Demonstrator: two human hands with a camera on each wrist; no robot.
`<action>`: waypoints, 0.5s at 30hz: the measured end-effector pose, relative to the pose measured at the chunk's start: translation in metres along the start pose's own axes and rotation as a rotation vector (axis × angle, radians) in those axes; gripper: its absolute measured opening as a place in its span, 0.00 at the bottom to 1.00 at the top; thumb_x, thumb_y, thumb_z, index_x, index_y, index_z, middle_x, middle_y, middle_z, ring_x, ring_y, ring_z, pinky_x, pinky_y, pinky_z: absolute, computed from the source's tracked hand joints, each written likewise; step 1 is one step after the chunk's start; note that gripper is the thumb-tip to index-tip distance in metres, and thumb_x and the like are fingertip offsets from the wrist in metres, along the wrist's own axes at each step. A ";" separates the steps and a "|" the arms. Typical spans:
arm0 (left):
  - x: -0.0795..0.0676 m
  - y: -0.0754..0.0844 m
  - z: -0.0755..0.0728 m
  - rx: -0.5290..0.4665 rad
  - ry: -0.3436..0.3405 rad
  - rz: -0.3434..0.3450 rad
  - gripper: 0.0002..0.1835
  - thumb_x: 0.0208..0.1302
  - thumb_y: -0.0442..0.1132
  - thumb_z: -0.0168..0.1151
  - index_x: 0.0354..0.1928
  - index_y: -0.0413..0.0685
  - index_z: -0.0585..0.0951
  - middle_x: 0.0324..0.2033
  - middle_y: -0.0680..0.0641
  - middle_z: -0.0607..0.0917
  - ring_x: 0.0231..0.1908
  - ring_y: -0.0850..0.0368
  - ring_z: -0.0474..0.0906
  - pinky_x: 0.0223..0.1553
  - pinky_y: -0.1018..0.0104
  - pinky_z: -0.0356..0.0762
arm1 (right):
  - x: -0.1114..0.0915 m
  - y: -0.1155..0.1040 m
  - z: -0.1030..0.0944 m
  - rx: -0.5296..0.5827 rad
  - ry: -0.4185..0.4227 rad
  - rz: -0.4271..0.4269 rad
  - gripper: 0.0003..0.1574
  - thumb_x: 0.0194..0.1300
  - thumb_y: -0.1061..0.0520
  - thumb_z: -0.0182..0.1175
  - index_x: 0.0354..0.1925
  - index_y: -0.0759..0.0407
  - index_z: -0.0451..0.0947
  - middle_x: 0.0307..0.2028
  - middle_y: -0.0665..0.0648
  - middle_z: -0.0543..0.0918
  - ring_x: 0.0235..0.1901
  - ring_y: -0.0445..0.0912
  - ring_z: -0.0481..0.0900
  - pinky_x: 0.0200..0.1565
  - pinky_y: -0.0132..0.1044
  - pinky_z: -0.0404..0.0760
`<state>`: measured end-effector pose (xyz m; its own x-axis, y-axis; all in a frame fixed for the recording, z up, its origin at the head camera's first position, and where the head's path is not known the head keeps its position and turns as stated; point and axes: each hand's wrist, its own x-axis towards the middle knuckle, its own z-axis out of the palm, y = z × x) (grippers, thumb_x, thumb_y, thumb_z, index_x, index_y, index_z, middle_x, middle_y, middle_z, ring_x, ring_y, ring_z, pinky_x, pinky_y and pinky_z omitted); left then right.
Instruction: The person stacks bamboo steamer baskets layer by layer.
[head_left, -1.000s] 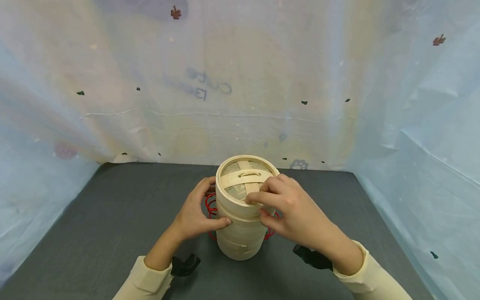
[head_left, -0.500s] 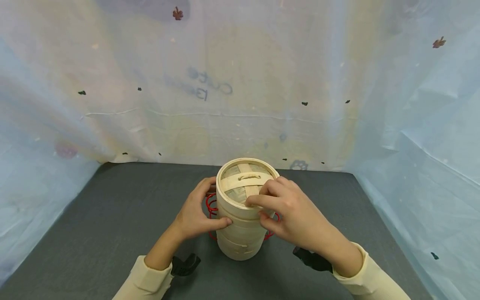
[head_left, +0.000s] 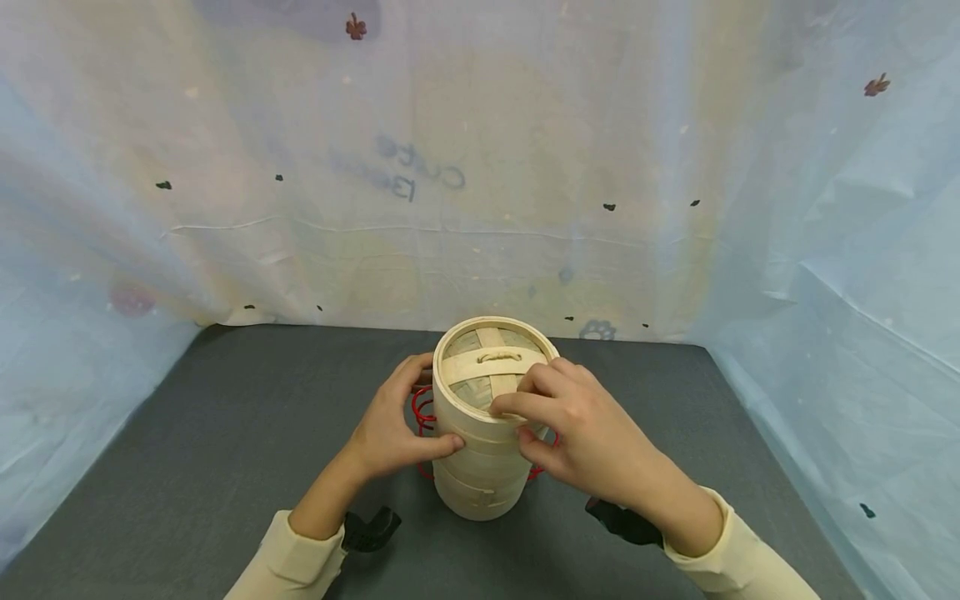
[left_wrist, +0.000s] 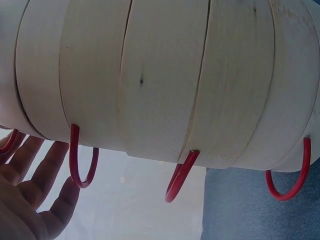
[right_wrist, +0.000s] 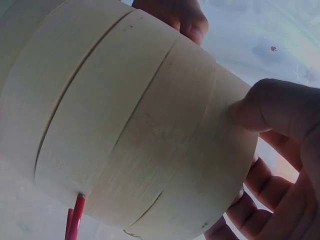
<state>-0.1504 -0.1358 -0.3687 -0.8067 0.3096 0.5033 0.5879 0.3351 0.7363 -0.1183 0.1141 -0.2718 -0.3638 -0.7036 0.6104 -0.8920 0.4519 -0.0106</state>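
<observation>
A tall round stack of bamboo steamer baskets (head_left: pixel 480 479) stands upright in the head view, with red wire loops on its sides, such as this red loop (left_wrist: pixel 182 175) in the left wrist view. On top lies the woven bamboo lid (head_left: pixel 468 392), which has a small rope handle. My left hand (head_left: pixel 393 421) holds the stack's left side, thumb across the front and fingers partly hidden behind. At the lid's front right, my right hand (head_left: pixel 577 425) pinches the rim, fingertips over the edge and thumb (right_wrist: pixel 255 110) against the outer wall.
The stack stands on a dark grey table (head_left: pixel 247 450). Behind it hangs a pale printed plastic sheet (head_left: pixel 487 167), and similar sheeting (head_left: pixel 847 333) hangs at the sides. Black wrist straps sit by both cream sleeves.
The lid has moved slightly down and now sits lower on the stack. My right hand has gone down a little with it; the left hand stays in place.
</observation>
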 end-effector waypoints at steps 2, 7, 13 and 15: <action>0.000 0.000 0.000 0.001 -0.001 -0.003 0.47 0.39 0.45 0.79 0.66 0.57 0.68 0.54 0.54 0.75 0.53 0.58 0.75 0.55 0.57 0.75 | 0.000 0.000 0.000 0.001 0.003 -0.007 0.24 0.43 0.68 0.65 0.40 0.46 0.83 0.30 0.45 0.74 0.31 0.40 0.69 0.37 0.35 0.69; 0.000 0.001 0.000 -0.004 -0.010 -0.003 0.47 0.40 0.45 0.79 0.66 0.58 0.67 0.55 0.54 0.75 0.54 0.58 0.75 0.55 0.57 0.75 | 0.000 0.000 0.001 0.002 0.001 -0.005 0.24 0.43 0.68 0.65 0.39 0.46 0.83 0.30 0.45 0.74 0.31 0.40 0.68 0.37 0.35 0.69; 0.001 0.001 -0.001 0.001 -0.013 -0.004 0.47 0.40 0.45 0.79 0.67 0.59 0.67 0.56 0.54 0.74 0.54 0.58 0.75 0.54 0.56 0.75 | 0.000 0.001 0.000 0.003 -0.018 0.020 0.22 0.44 0.65 0.65 0.39 0.45 0.84 0.30 0.44 0.74 0.32 0.39 0.68 0.37 0.36 0.68; 0.001 0.000 -0.001 0.002 -0.012 -0.004 0.47 0.41 0.45 0.79 0.67 0.59 0.67 0.56 0.54 0.74 0.54 0.58 0.75 0.54 0.55 0.75 | 0.000 0.003 -0.001 0.014 -0.018 0.029 0.21 0.45 0.63 0.66 0.39 0.45 0.84 0.31 0.44 0.75 0.32 0.38 0.68 0.38 0.37 0.69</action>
<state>-0.1508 -0.1365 -0.3681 -0.8084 0.3191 0.4946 0.5847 0.3384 0.7373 -0.1206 0.1153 -0.2712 -0.3942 -0.7001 0.5954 -0.8847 0.4644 -0.0397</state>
